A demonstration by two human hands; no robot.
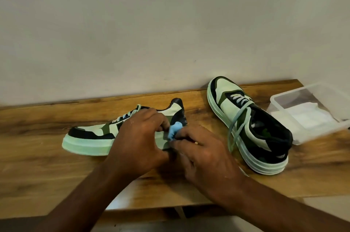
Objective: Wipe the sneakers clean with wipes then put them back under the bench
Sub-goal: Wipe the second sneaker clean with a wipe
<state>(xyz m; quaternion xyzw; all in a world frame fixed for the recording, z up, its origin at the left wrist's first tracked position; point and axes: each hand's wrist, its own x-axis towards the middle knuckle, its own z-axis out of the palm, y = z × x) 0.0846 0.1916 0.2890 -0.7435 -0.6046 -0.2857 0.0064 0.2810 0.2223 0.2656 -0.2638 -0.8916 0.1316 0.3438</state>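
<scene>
Nearest the lower edge of the frame, your two forearms reach up over the front lip of the wooden worktop (37,175). Your left hand (139,137) lies over the middle of the near sneaker (89,137), fingers curled down onto its upper, steadying it. Your right hand (200,154) sits just right of it, fingertips pinching a crumpled blue wipe (174,131) against the heel quarter. This sneaker lies side-on at centre frame, toe pointing to the left, pale green sole on the worktop.

It should handle as light and fairly stiff through the thick rubber sole, softer in the padded collar and side panels. Hold it by the sole edge or press down over the laces, as you are, so it does not skid on the smooth wood while you rub. The wipe is limp and small; keep it bunched under your fingertips or it will slip out.

Further back, in the right of the frame, the second sneaker (250,125) stands upright with its toe towards the wall, its loose laces trailing down over the near side. Mind those when you lift it. Beyond it, at the right edge, a clear plastic tub (284,99) holds folded white wipes (306,116), just beside the sneaker's heel. The plain wall (170,23) closes the view.
</scene>
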